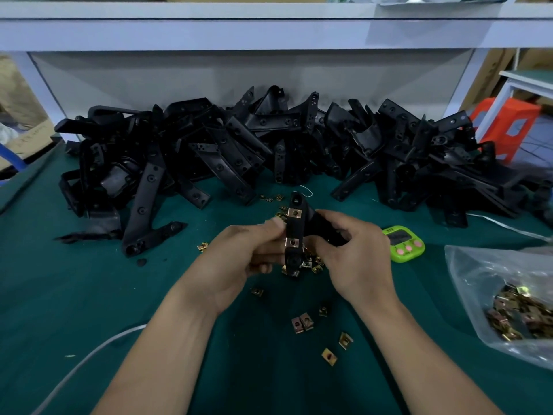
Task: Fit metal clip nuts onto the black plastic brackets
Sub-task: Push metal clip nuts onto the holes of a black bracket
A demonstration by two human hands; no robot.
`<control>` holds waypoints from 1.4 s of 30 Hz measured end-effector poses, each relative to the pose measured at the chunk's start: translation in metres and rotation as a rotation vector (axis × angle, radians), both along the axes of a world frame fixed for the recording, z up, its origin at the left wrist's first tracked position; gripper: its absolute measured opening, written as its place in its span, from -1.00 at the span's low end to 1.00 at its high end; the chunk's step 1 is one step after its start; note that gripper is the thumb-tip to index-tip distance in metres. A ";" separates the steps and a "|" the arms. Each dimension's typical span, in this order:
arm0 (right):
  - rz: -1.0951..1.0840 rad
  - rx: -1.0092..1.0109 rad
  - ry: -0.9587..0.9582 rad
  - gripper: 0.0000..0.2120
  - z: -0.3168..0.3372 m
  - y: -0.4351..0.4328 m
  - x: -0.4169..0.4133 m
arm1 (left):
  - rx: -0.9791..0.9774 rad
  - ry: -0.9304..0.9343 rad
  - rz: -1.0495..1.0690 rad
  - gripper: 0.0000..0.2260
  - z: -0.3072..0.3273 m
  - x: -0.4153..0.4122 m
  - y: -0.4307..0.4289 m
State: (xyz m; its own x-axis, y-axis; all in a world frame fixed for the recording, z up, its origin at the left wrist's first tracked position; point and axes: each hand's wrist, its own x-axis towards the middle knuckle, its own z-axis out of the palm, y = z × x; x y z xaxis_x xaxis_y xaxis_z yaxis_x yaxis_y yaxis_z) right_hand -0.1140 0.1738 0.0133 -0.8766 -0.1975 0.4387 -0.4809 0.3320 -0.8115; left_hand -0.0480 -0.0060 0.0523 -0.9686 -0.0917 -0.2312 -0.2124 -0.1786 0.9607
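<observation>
Worn on the head, wide-angled, facing forward and tilted down over a green mat (89, 295). Close in on both hands: left hand (239, 256) and right hand (356, 256) near mid-frame, forearms entering from the bottom edge. Between the fingers, a black bracket (294, 232), gripped from both sides, near enough to show two clip nuts (293, 211) on it. Beyond the fingertips, farther off, a bracket pile (269, 145) under a white shelf (239, 31) across the top. Right of the right-hand fingers, a green timer (404, 244) and a clear bag (493, 280) cut by the frame edge.
</observation>
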 end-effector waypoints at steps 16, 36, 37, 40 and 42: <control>0.071 0.027 -0.067 -0.63 0.007 0.000 0.009 | -0.014 0.111 0.071 -0.73 0.003 0.004 0.004; -0.106 0.109 -0.118 -0.69 0.064 0.023 0.041 | -0.090 0.278 0.181 -0.77 0.041 0.016 0.048; -0.093 0.114 -0.128 -0.65 0.072 0.034 0.053 | -0.063 0.293 0.190 -0.76 0.049 0.019 0.058; -0.101 0.062 -0.228 -0.61 0.096 0.084 0.090 | 0.094 0.299 0.120 -0.77 0.072 0.025 0.096; -0.132 -0.071 -0.339 -0.60 0.112 0.125 0.113 | 0.120 0.278 0.017 -0.76 0.083 0.023 0.135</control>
